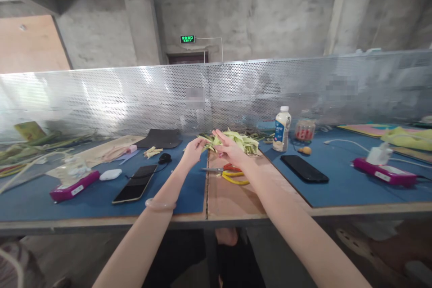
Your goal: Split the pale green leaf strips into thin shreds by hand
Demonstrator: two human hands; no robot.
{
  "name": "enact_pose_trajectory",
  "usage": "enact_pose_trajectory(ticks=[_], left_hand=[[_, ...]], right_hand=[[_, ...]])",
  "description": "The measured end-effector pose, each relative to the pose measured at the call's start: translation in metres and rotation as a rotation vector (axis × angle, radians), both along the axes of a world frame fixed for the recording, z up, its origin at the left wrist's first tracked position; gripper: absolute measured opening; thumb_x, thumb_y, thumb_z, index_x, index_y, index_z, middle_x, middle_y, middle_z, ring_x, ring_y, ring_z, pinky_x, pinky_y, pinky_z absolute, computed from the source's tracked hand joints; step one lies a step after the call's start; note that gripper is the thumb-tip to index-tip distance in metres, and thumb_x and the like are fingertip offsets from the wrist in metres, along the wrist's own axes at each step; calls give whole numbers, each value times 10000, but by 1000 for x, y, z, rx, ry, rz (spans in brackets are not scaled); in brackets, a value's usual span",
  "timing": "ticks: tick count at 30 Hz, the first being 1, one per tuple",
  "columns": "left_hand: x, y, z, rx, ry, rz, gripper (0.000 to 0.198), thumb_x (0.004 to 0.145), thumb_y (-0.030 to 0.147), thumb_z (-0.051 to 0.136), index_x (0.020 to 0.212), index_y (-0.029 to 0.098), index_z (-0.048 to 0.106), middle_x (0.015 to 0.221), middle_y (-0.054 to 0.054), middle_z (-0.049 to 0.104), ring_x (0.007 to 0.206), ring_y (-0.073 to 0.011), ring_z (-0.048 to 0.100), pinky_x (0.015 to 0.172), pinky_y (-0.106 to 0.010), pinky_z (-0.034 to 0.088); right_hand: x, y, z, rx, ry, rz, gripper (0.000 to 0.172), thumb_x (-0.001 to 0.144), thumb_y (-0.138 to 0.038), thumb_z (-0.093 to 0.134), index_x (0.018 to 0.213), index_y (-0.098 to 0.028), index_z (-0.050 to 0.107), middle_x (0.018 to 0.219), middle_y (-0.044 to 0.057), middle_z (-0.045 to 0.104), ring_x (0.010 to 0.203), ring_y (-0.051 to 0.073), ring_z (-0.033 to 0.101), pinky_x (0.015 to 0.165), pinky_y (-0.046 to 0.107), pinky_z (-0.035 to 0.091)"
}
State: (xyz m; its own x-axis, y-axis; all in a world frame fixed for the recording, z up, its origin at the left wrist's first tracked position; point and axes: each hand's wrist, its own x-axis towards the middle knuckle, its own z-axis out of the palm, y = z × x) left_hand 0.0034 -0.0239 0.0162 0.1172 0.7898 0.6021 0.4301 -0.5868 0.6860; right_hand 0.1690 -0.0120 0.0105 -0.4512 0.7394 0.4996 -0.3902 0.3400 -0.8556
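Touching leaves (249, 141) heaped on the table (232, 202) beyond scissors (234, 175): left hand (195, 149) nearly pinched, right hand (231, 149) loosely curved; firm hold, can't tell. Slack fingers could scatter leaves; lowering carelessly, knock scissors.

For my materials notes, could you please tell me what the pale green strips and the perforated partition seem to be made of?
Pale green strips: probably plant leaf or husk, matt, judging by their thin, irregular shapes. Perforated partition: likely bare sheet metal, semi-glossy, given its silvery sheen.
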Motion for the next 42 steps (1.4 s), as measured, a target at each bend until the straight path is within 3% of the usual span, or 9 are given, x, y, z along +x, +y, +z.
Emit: enact_pose_trajectory(ticks=[20, 35, 42], left_hand=[[2, -4, 2, -66, -61, -56, 361, 796, 460, 411, 877, 148, 574, 443, 58, 412, 307, -54, 336, 309, -164, 277], [2, -4, 2, -83, 3, -40, 363, 799, 444, 410, 910, 156, 601, 419, 58, 415, 296, -60, 344, 317, -171, 266], [1, -2, 1, -75, 14, -26, 367, 801, 442, 401, 906, 152, 600, 432, 51, 432, 302, -60, 348, 313, -168, 264]], right_hand=[[-3, 0, 0, -20, 25, -65, 725, 626, -171, 640, 1254, -411, 367, 1418, -49, 218, 537, 32, 391, 473, 209, 396], [-5, 5, -2, -24, 26, -158, 773, 619, -136, 597, 1285, -407, 313, 1428, -26, 190, 490, 21, 350, 444, 211, 367], [-5, 4, -2, -28, 38, -94, 738, 607, -111, 586, 1249, -406, 375, 1423, -35, 209, 490, 16, 343, 458, 207, 366]])
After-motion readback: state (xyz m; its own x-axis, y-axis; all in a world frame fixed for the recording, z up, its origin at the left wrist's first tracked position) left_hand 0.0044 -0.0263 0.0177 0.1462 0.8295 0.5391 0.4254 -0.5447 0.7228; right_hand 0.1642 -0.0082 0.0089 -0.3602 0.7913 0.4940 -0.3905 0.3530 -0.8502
